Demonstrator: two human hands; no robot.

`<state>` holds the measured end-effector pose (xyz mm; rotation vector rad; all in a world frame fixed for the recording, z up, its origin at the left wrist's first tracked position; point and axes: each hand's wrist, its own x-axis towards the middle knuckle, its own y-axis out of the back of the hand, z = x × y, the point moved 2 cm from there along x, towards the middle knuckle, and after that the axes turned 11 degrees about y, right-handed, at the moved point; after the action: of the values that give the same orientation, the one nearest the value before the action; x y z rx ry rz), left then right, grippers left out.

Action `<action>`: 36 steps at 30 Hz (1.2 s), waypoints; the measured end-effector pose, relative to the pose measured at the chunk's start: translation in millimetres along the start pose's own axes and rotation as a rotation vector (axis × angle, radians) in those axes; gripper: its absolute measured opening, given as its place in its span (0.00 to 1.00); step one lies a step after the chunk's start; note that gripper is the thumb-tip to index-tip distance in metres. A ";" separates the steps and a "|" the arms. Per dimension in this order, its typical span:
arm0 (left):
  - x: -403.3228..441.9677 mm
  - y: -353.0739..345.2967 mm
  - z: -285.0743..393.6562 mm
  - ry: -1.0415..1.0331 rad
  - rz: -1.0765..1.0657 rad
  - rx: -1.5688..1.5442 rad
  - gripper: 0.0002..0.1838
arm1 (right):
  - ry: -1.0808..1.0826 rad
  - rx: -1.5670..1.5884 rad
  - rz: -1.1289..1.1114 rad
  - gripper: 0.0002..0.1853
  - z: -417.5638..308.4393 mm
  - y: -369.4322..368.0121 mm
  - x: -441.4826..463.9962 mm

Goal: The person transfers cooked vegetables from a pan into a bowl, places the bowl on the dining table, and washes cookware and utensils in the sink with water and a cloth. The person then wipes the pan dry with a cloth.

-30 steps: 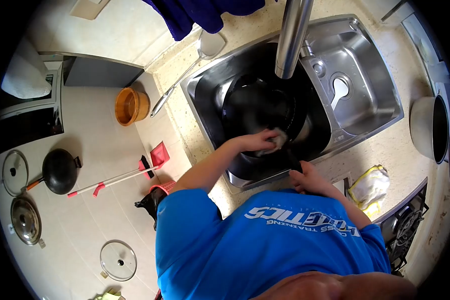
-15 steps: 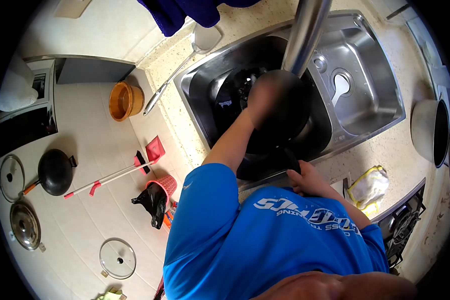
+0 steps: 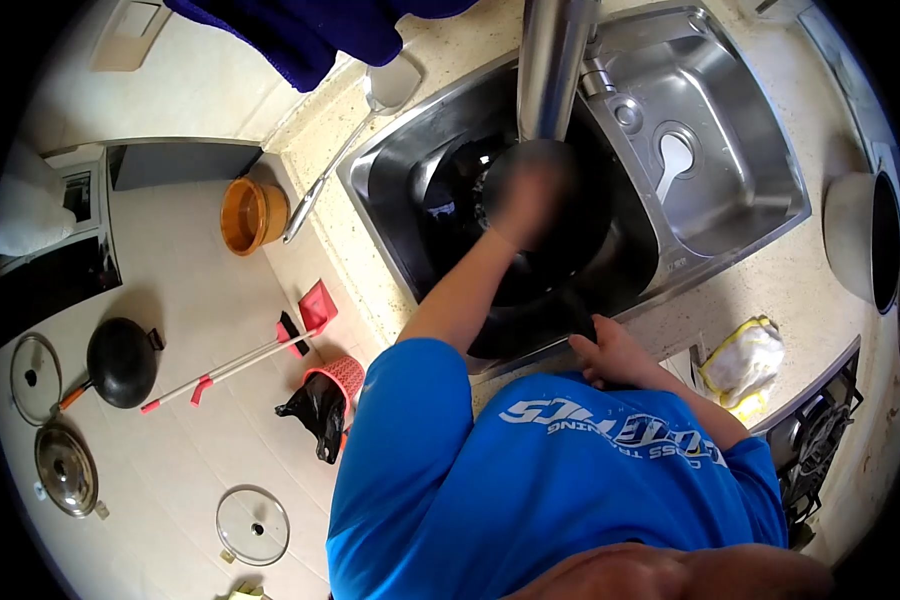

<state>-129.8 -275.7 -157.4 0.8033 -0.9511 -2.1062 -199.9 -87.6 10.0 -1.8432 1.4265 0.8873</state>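
Our right hand [image 3: 613,354] clasps a handle [image 3: 577,316] at the sink's near edge [image 3: 685,267]; left hand [image 3: 536,193] blurred over the pan [image 3: 575,235], grip unclear.

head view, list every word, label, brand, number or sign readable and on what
"SS TRA": upside down on the blue short-sleeved shirt
"NING": same shirt
Large white letters there: distorted by folds, not fully readable
Faint marking on the silver metal double sink: too small
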 end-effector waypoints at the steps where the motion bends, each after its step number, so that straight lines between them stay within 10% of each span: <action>1: 10.1 -0.2 -7.0 -0.005 0.001 -0.006 0.21 | 0.008 0.051 0.005 0.13 0.5 -0.4 -1.2; 4: 41.9 -6.1 -53.7 -0.035 0.194 0.409 0.19 | 0.011 0.163 0.028 0.13 -0.8 -2.5 -3.7; 10: -11.8 71.2 -49.0 0.169 -0.093 0.853 0.24 | 0.065 0.463 0.033 0.13 19.0 -6.9 1.6; 13: -57.8 71.8 -47.8 0.491 -0.229 0.573 0.22 | 0.078 0.508 0.007 0.13 22.3 -7.5 1.6; 16: -80.0 9.6 -94.5 0.026 -0.474 0.434 0.20 | 0.105 0.545 -0.023 0.13 21.3 -6.9 -0.5; 19: -117.0 16.7 -46.5 0.058 -0.581 -0.269 0.23 | 0.130 0.551 -0.023 0.11 24.1 -5.8 1.3; 23: -116.0 21.1 -35.5 0.078 -0.815 -0.274 0.08 | 0.198 0.492 -0.029 0.09 28.3 -8.1 4.8; 28: -70.8 59.0 -69.5 0.504 -0.388 0.434 0.14 | 0.176 0.514 -0.008 0.09 28.7 -8.7 5.8; 31: -55.0 51.9 -48.8 0.045 0.036 0.527 0.12 | 0.184 0.488 -0.035 0.09 32.8 -9.9 8.8; 34: -58.8 25.4 -27.7 0.353 -0.101 0.268 0.09 | 0.187 0.406 -0.029 0.09 32.9 -10.2 11.3; 36: -57.3 -41.6 -71.1 0.059 -0.166 -0.518 0.07 | 0.184 0.375 -0.017 0.09 33.2 -12.0 14.0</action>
<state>-57.0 -237.5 -214.9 0.6828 -0.2838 -2.3081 -189.8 -65.8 -19.4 -1.6782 1.5627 0.4115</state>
